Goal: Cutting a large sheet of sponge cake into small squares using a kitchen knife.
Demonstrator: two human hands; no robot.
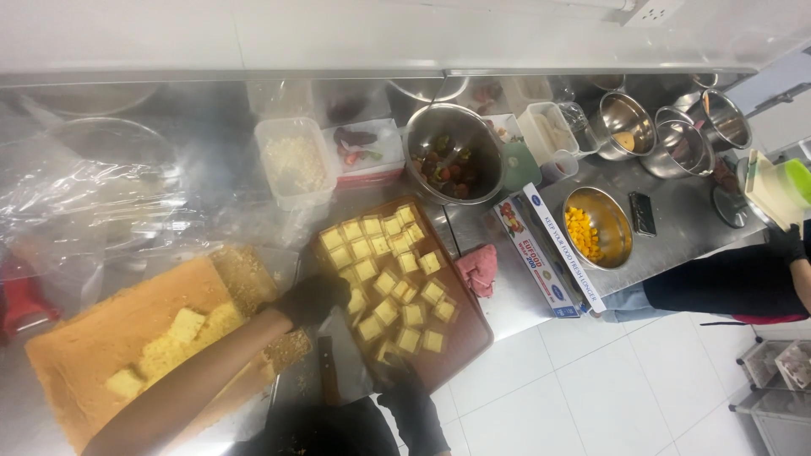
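My left hand (314,297), in a black glove, rests at the left edge of a brown cutting board (463,336) covered with several yellow cake cubes (389,279). It touches the cubes nearest that edge, fingers curled. My right hand (404,390), also black-gloved, sits at the board's near edge by the lowest cubes. A knife with a dark handle (328,370) lies on the counter between my arms. A large slab of sponge cake (110,338) with cut pieces on top lies to the left, partly under my left forearm.
Behind the board stand a tub of white crumbs (294,162), a steel bowl of dark fruit (448,156), a bowl of yellow pieces (596,228), a cling-film box (547,253), a pink cloth (478,268) and more steel bowls. Another person's dark sleeve (735,283) is at the right.
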